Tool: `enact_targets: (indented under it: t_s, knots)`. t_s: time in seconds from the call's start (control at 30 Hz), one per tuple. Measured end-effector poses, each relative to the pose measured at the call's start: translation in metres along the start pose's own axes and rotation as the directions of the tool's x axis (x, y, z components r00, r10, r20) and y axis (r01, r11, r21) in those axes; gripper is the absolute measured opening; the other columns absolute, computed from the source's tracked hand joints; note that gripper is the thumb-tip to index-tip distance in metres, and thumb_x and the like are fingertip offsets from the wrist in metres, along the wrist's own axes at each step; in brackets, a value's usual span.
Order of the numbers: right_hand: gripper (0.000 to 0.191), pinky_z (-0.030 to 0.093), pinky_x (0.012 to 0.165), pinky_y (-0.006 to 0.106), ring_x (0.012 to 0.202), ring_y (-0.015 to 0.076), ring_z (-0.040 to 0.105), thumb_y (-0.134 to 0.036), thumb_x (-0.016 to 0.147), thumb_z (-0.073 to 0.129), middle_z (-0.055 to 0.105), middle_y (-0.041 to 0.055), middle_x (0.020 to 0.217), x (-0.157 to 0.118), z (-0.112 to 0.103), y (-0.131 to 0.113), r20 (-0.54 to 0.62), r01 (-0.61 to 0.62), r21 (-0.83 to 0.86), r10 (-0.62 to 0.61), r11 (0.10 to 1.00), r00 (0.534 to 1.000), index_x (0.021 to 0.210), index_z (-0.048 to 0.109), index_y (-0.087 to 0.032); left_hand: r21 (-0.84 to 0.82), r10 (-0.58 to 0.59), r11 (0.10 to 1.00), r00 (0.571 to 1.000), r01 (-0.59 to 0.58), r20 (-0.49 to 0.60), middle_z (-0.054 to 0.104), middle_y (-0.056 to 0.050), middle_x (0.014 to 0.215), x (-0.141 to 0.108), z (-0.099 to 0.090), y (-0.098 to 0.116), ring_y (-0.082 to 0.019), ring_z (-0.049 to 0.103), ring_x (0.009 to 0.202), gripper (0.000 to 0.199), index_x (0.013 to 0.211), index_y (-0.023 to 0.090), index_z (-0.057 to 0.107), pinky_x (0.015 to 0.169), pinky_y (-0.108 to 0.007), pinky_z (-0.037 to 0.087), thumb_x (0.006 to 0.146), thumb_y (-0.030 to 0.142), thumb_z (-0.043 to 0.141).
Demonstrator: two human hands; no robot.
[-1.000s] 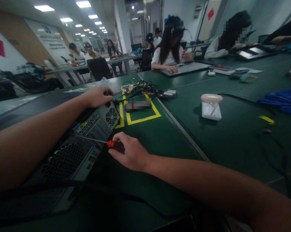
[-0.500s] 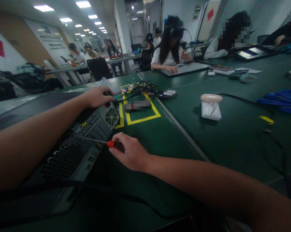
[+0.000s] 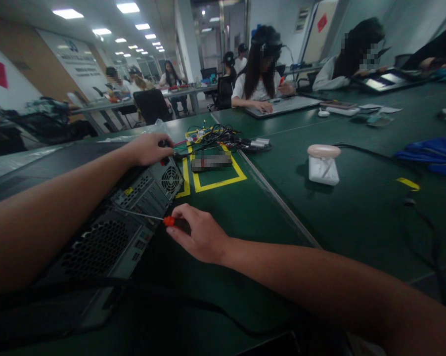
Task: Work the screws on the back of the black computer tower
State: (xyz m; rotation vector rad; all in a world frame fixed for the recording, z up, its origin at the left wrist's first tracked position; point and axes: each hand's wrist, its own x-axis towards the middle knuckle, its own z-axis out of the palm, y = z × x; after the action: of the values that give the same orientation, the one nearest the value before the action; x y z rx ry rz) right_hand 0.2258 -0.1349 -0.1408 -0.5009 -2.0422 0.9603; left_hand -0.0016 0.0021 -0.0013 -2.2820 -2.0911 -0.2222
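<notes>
A desktop computer case (image 3: 97, 247) lies at the left, its rear panel with a honeycomb vent and round fan grille facing me. My right hand (image 3: 199, 232) is closed round the dark handle of a screwdriver with a red collar (image 3: 168, 221). The thin shaft runs left across the rear panel, its tip near the slot covers; I cannot tell whether it sits in a screw. At the far end of the case rests my left hand (image 3: 152, 148), fingers curled on something dark with a bit of red, mostly hidden.
Behind the case lies a tangle of cables (image 3: 223, 136). Yellow tape (image 3: 219, 186) frames a blurred object (image 3: 211, 162). Further right are a white case with pinkish lid (image 3: 323, 168) and a blue bundle (image 3: 434, 153). A dark strap crosses the foreground. Co-workers sit across the table.
</notes>
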Motion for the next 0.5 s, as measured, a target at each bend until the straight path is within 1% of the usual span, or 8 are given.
enact_targets:
  t_s: [0.13, 0.3, 0.5]
  knots:
    - [0.015, 0.056, 0.082, 0.035, 0.087, 0.0196, 0.067, -0.033, 0.103, 0.064, 0.069, 0.0046, 0.105, -0.0001, -0.0004, -0.0010, 0.001, -0.012, 0.000, 0.012, 1.000, 1.000, 0.111, 0.057, -0.023, -0.001, 0.007, 1.000, 1.000, -0.007, -0.015, 0.079, -0.016, 0.113, 0.0002, -0.0002, -0.0005, -0.036, 0.074, 0.103, 0.055, 0.122, 0.021, 0.078, 0.097, -0.047, 0.056, 0.080, 0.050, 0.058]
    - [0.016, 0.056, 0.084, 0.036, 0.089, 0.0204, 0.067, -0.034, 0.103, 0.064, 0.070, 0.0050, 0.106, 0.0001, -0.0014, -0.0023, 0.008, -0.016, -0.014, 0.016, 1.000, 1.000, 0.112, 0.057, -0.023, 0.003, -0.004, 1.000, 1.000, 0.004, 0.010, 0.079, -0.015, 0.111, 0.0012, -0.0001, 0.0001, -0.035, 0.074, 0.102, 0.058, 0.125, 0.020, 0.077, 0.097, -0.045, 0.057, 0.080, 0.050, 0.057]
    - [0.018, 0.055, 0.088, 0.038, 0.094, 0.0228, 0.069, -0.038, 0.104, 0.063, 0.071, 0.0060, 0.106, 0.0004, -0.0012, -0.0027, 0.005, -0.023, -0.052, 0.023, 0.998, 1.000, 0.111, 0.059, -0.023, 0.014, 0.021, 1.000, 1.000, -0.021, -0.003, 0.079, -0.015, 0.116, 0.0016, 0.0011, -0.0005, -0.035, 0.074, 0.104, 0.057, 0.124, 0.019, 0.077, 0.098, -0.045, 0.057, 0.080, 0.049, 0.056]
